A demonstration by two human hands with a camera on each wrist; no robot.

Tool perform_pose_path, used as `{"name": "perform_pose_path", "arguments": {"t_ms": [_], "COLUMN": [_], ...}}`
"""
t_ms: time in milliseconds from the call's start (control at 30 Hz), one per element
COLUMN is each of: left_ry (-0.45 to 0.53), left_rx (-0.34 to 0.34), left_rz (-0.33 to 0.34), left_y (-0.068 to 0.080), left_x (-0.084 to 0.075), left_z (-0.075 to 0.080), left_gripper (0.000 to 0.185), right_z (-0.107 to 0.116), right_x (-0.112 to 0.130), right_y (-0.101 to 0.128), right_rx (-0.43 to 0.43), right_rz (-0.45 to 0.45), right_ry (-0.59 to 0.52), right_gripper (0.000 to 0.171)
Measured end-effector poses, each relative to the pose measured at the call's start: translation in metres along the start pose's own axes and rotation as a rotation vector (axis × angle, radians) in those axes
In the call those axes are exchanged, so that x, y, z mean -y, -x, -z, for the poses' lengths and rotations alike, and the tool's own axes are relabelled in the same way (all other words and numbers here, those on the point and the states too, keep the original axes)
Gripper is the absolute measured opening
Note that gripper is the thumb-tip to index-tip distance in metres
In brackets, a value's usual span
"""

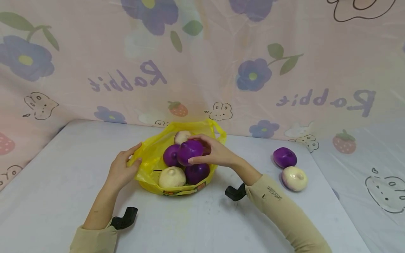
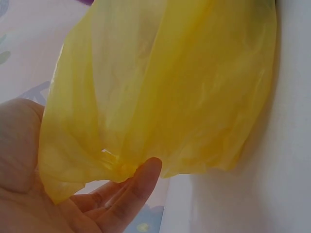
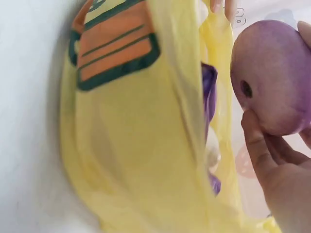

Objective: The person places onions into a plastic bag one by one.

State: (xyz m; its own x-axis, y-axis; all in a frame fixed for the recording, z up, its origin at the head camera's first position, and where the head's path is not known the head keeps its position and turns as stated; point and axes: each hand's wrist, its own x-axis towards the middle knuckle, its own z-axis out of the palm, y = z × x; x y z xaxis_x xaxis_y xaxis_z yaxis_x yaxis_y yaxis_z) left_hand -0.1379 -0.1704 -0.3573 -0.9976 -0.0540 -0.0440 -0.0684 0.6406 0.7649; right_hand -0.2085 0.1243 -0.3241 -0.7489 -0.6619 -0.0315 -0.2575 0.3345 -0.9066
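A yellow plastic bag (image 1: 148, 172) lies with its mouth wide open on the white table. My left hand (image 1: 123, 168) pinches its left rim between thumb and fingers; the left wrist view shows the thin film bunched at the fingertips (image 2: 148, 172). Above the bag's opening, my right hand (image 1: 218, 153) holds a shiny purple onion (image 1: 190, 151), with a small dark hole showing in its underside in the right wrist view. Inside the bag sit a purple onion (image 1: 171, 155), another purple onion (image 1: 197, 174), a whitish onion (image 1: 172, 177) and a second whitish onion (image 1: 181, 137), partly hidden.
On the table's right side a purple onion (image 1: 284, 157) lies next to a whitish onion (image 1: 294, 178). A patterned cloth (image 1: 202, 70) hangs behind the table (image 1: 190, 225). Black camera mounts (image 1: 124, 218) stick out from both wrists.
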Motion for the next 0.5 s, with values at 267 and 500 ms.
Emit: {"name": "perform_pose_path", "arguments": {"t_ms": [267,500], "left_ry": [0.008,0.01], "left_rx": [-0.007,-0.015], "left_rz": [-0.001,0.005], "left_y": [0.001,0.002], "left_x": [-0.001,-0.002], "left_z": [0.001,0.0], "left_gripper": [0.054,0.054], "right_z": [-0.019,-0.033], "right_x": [0.009,0.014], "right_y": [-0.02,-0.032], "right_rx": [-0.005,-0.007], "right_rz": [0.072,0.069], "right_ry": [0.048,0.093], "right_gripper": [0.062,0.065]}}
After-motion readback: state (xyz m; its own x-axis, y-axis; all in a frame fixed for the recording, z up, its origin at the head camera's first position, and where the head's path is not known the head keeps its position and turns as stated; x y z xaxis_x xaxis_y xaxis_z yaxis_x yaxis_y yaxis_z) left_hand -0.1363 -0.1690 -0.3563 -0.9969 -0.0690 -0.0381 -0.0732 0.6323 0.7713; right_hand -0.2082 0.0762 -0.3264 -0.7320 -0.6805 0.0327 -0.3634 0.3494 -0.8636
